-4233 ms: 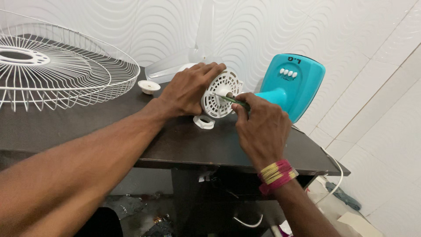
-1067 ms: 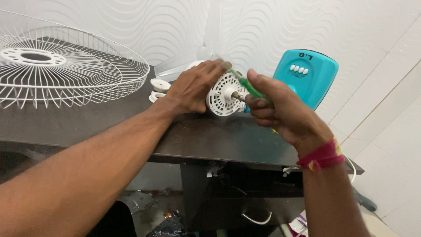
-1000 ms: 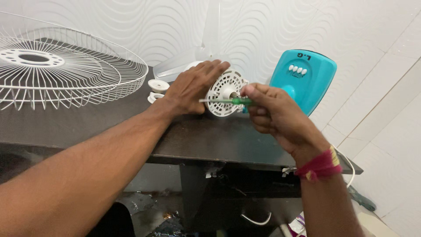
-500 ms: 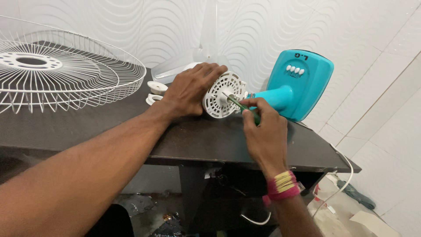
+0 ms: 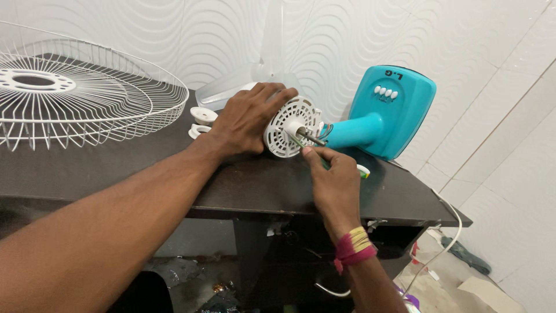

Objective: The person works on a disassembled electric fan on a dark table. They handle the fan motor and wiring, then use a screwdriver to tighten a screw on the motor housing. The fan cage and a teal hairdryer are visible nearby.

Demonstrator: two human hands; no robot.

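The right hand (image 5: 333, 177) has dropped back to the white motor housing (image 5: 291, 126), fingers clamped on a green screwdriver (image 5: 307, 145) whose tip now meets the housing's face again. The left hand (image 5: 250, 116) still grips the housing on the desk (image 5: 116, 174).

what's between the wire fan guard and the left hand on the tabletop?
In the head view, two small white round plastic parts lie on the dark table between the wire guard and the left hand.

fan guard (image 5: 75, 101) left, teal base (image 5: 394, 116) right
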